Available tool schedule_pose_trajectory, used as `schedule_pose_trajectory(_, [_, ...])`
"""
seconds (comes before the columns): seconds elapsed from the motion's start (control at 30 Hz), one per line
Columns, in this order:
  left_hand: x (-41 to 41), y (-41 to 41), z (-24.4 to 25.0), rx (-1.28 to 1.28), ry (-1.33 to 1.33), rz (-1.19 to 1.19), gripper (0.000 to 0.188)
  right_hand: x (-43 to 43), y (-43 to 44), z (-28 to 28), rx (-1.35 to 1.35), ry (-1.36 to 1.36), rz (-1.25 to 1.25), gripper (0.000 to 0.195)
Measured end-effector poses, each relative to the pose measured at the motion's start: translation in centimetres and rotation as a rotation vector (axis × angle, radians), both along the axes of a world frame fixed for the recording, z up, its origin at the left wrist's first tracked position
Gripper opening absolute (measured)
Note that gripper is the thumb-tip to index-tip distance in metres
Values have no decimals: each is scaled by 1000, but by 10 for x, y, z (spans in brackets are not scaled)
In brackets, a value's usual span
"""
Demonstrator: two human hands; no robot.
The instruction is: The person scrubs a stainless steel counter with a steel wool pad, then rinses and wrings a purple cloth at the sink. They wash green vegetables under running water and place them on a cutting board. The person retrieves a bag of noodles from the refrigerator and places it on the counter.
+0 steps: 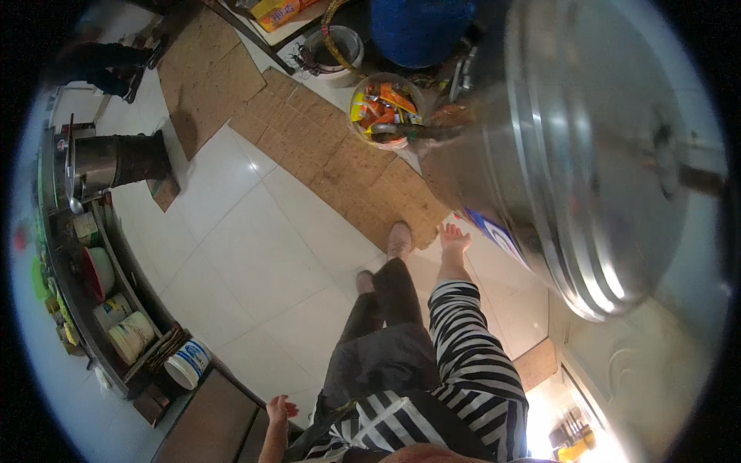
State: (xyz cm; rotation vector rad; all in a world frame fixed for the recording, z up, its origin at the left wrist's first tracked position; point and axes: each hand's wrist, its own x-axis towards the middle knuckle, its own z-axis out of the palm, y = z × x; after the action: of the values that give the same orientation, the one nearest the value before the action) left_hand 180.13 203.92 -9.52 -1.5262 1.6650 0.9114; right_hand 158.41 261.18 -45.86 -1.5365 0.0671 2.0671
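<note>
My right hand [454, 237] reaches out beside the lower side of a large stainless steel vessel [556, 150] with a ridged lid, its fingers apart and nothing in them. Whether it touches the vessel I cannot tell. At the lower left hangs my left hand [280, 407], empty, fingers apart, near a brown cabinet [205, 416]. A metal handle or pipe sticks out from the vessel above a clear round tub [354, 124] of orange and yellow wrappers.
Flattened cardboard [324, 144] lies across the white tiled floor [260, 231]. A blue barrel [422, 29] and a white bucket [347, 75] stand at the top. Left are a steel pot [95, 165] and a shelf [87, 324] with tubs. Another person's legs [104, 66] show at the upper left.
</note>
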Motion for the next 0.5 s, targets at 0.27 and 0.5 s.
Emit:
schedule_pose_trajectory(0.27, [-76,52,-24,41,-72,91,32,-28,19,-34,106,-163,-124,44])
schedule_pose_trajectory(0.5, [-173,72,-26,-3,28,-67,30,-36,15,-30,44,-177,-133,43])
